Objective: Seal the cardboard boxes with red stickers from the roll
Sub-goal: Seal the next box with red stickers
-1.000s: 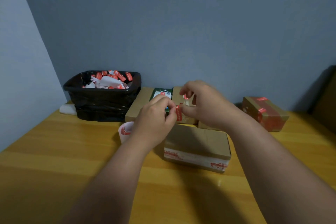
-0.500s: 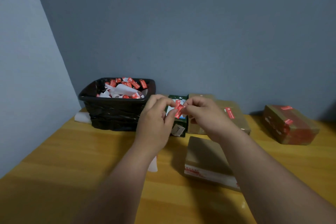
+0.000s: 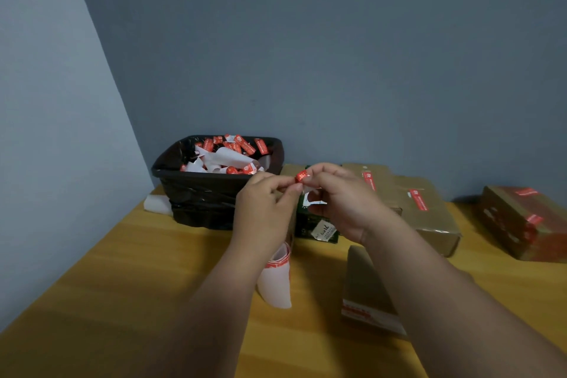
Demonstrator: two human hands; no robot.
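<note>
Head view. Item: red sticker [image 3: 302,176], small, creased, white print on red, held above the desk [image 3: 129,270] between both hands. Grip: left hand [image 3: 265,210] pinches the sticker's left end with thumb and forefinger; right hand [image 3: 345,202] pinches its right end, a white scrap of backing paper [image 3: 313,198] hanging just below that grip.

Step in hand, as judged: peeling the sticker free of its backing. Handling advice: keep each pinch at the very end so little adhesive is touched; pull the backing away slowly; keep the sticker taut so it cannot fold onto itself.

Sticker roll [image 3: 277,278]: white liner with red edge, below the left grip, standing on the desk. Unsealed cardboard box [image 3: 365,288]: below the right grip, plain brown, red-and-white strip along its near side. Sealed boxes [image 3: 420,209]: right of the right grip, red stickers on their tops. Black bin [image 3: 211,190]: beyond the left grip, holds discarded liner and red scraps.
</note>
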